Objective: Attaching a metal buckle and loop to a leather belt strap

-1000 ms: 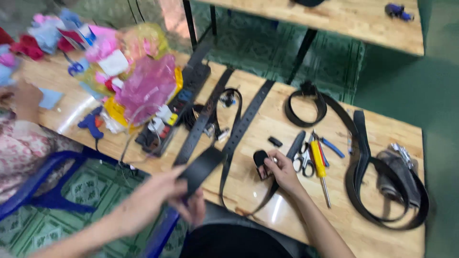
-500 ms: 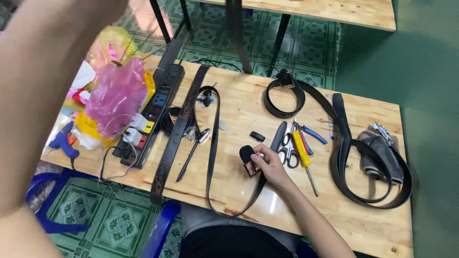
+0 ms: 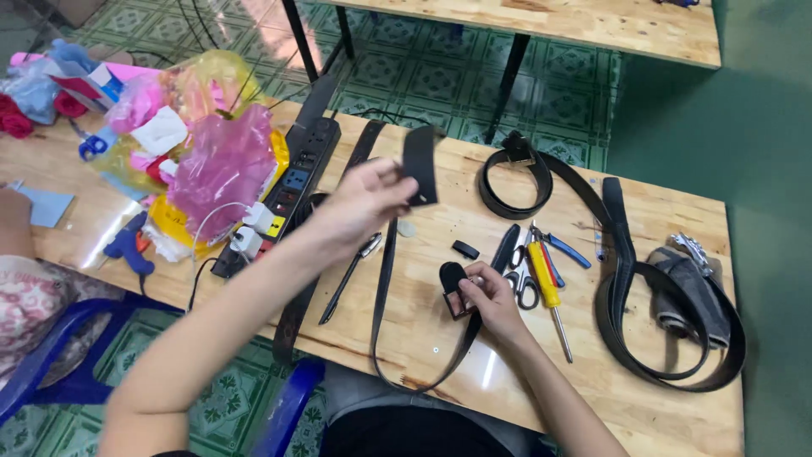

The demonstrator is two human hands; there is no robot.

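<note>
A black belt (image 3: pixel 385 279) is draped over the near edge of the wooden table (image 3: pixel 643 406), its loop hanging off the front. One end, by the buckle (image 3: pixel 454 292), is pinned to the tabletop under the right hand (image 3: pixel 495 300); the fingers are curled and pressed together on the buckle, with the thumb against its side. The other end of the belt (image 3: pixel 420 165) is lifted above the table and is pinched between the thumb and fingertips of the left hand (image 3: pixel 364 199), the strap tip standing upright just past the fingers.

Just beside the right hand, a small black loop (image 3: pixel 464 250), scissors (image 3: pixel 522 283), a yellow-handled screwdriver (image 3: pixel 545 283) and blue-handled pliers (image 3: pixel 562 250) are laid out. A pen-like tool (image 3: pixel 347 279) is seen under the left forearm. Further right, a coiled belt (image 3: pixel 626 305) is wrapped around a grey bundle (image 3: pixel 689 296). Further back, another rolled belt (image 3: pixel 507 173) lies near the far edge.

To the left, a black power strip (image 3: pixel 292 182) with a white plug (image 3: pixel 254 220) is set beside pink and yellow plastic bags (image 3: pixel 216 161). A blue glue gun (image 3: pixel 127 245) lies near the table edge, and another person's sleeve (image 3: pixel 25 296) is seen at far left.
</note>
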